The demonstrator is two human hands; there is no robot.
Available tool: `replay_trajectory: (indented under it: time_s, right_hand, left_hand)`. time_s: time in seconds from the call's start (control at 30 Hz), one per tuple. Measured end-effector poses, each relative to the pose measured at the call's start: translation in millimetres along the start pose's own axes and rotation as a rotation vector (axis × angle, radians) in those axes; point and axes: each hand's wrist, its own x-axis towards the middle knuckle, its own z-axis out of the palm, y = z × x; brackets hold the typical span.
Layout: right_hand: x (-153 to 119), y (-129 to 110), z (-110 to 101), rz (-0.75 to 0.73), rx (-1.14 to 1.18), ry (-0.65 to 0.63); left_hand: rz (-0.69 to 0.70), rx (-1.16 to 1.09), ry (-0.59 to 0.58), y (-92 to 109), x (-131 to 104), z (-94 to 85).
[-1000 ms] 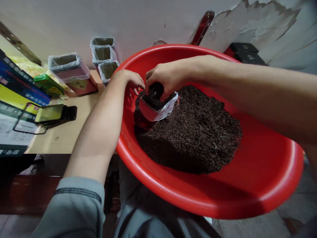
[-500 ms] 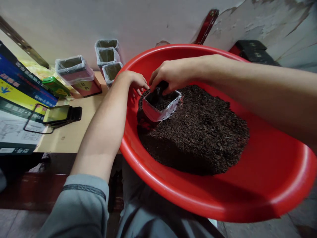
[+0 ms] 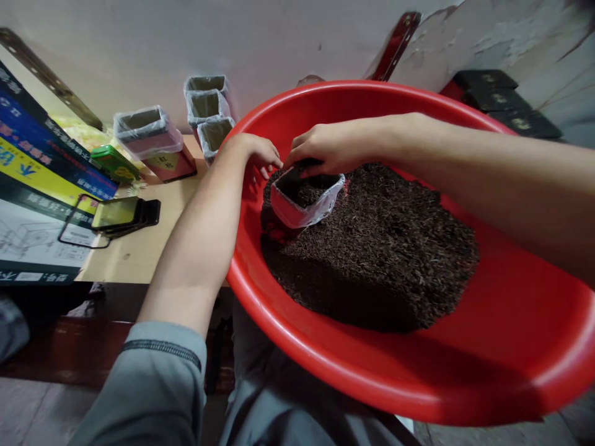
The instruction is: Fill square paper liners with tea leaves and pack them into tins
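A wide red plastic basin (image 3: pixel 511 334) holds a heap of dark loose tea leaves (image 3: pixel 395 235). Set into the heap at its far left is a small square tin (image 3: pixel 304 214) lined with clear plastic, with tea inside. My left hand (image 3: pixel 260 156) is at the tin's back left corner, fingers bent against the lined rim; the exact contact is partly hidden. Over the tin's mouth is my right hand (image 3: pixel 320 148), its fingers curled down with dark tea between fingers and thumb. Its fingertips are partly hidden in shadow.
Several lined tins stand on the wooden board at left, including a red tin (image 3: pixel 171 164) and a tin by the basin (image 3: pixel 214 133). A green packet (image 3: pixel 114 162), a small scale-like device (image 3: pixel 123 214) and a printed carton (image 3: pixel 41 204) are nearby. Dark boxes (image 3: pixel 502 99) sit behind the basin.
My right hand has come down lower and flatter over the tin's mouth, and less dark tea shows under it. My left hand stays by the rim. The view has shifted slightly.
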Motion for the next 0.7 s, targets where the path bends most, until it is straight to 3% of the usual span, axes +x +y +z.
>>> replay_trajectory:
  time_s: [0.07,0.17,0.23,0.3,0.4,0.5,0.6,0.7]
  right_hand:
    - [-5.5,-1.3,2.1,0.011,0.015,0.040]
    - [-28.3,1.8,9.7,0.087,0.022,0.165]
    - [-56.2,9.5,21.0,0.194,0.021,0.256]
    - [-92.9,22.7,39.8,0.329,0.020,0.308]
    - [-153.0,51.2,80.0,0.539,0.007,0.162]
    - [-197.1,82.8,121.4,0.702,-0.013,-0.063]
    - [-212.7,107.1,146.1,0.807,0.015,-0.202]
    - [-208.8,114.1,147.7,0.873,0.058,-0.180]
  left_hand:
    - [0.037,0.021,0.046,-0.7,4.2,-1.4]
    - [0.151,0.005,0.219,6.3,-0.9,-4.7]
    - [0.240,-0.025,0.342,18.8,-15.5,-6.0]
    - [0.325,-0.020,0.378,36.7,-35.8,-4.1]
    - [0.383,0.112,0.216,66.3,-59.9,8.7]
    - [0.282,0.429,0.094,87.5,-58.7,31.9]
    - [0.282,0.659,0.197,94.6,-42.6,51.9]
    - [0.343,0.740,0.234,95.5,-36.4,56.1]
